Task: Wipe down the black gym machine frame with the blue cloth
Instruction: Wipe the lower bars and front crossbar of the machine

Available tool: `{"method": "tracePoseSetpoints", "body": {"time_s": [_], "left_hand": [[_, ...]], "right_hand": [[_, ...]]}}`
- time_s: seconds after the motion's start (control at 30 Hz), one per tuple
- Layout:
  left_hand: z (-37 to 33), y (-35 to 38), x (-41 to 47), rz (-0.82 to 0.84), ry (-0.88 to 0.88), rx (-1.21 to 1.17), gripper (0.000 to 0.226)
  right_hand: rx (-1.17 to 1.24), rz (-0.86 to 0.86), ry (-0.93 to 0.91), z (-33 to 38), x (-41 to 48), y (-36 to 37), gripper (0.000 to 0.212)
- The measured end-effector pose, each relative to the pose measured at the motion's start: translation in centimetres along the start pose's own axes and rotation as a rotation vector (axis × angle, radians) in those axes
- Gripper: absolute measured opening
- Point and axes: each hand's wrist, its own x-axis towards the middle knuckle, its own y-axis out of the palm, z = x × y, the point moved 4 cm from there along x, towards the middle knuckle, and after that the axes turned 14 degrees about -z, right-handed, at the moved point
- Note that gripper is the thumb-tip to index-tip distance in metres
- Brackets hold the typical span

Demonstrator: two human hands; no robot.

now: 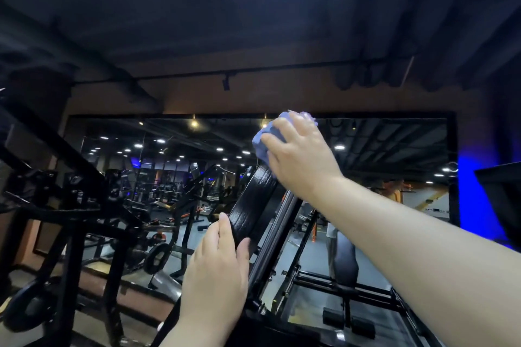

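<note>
A slanted black frame bar (253, 200) of the gym machine rises from the lower middle toward the upper right. My right hand (298, 155) holds the bunched blue cloth (263, 139) and presses it on the bar's upper end. My left hand (218, 267) grips the same bar lower down, thumb on the right side and fingers wrapped round the left edge. The cloth is partly hidden under my right fingers.
Another black machine frame (76, 205) with a weight plate (25, 304) stands at the left. A large wall mirror (394, 149) behind reflects gym equipment and ceiling lights. A chrome guide rail (279, 228) runs just right of the bar. Blue light glows at the far right.
</note>
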Motion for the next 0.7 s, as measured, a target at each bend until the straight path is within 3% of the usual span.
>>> {"method": "tracePoseSetpoints", "body": {"time_s": [0.1, 0.17, 0.27, 0.37, 0.47, 0.6, 0.7], "left_hand": [[0.0, 0.2, 0.0, -0.006, -0.009, -0.031, 0.061], [0.0, 0.1, 0.1, -0.022, -0.01, -0.034, 0.058], [-0.2, 0.2, 0.1, -0.016, -0.031, -0.041, 0.061], [-0.4, 0.1, 0.2, -0.021, -0.056, -0.051, 0.059], [-0.3, 0.2, 0.2, -0.022, -0.053, -0.051, 0.057], [-0.2, 0.1, 0.1, -0.004, -0.085, -0.075, 0.065], [0.1, 0.3, 0.0, 0.006, -0.043, -0.059, 0.069]], "right_hand": [[0.229, 0.041, -0.151, 1.1, -0.9, -1.0, 0.024], [0.232, 0.047, -0.234, -0.4, 0.1, -1.4, 0.024], [0.073, 0.005, -0.16, -3.1, 2.2, -0.8, 0.017], [-0.01, 0.043, -0.042, -1.4, 1.3, 0.0, 0.016], [0.145, 0.04, -0.034, 2.6, -1.4, -1.0, 0.019], [0.423, 0.151, -0.259, 5.1, -3.2, -2.6, 0.023], [0.297, 0.097, -0.096, 2.1, -0.4, -1.6, 0.029]]}}
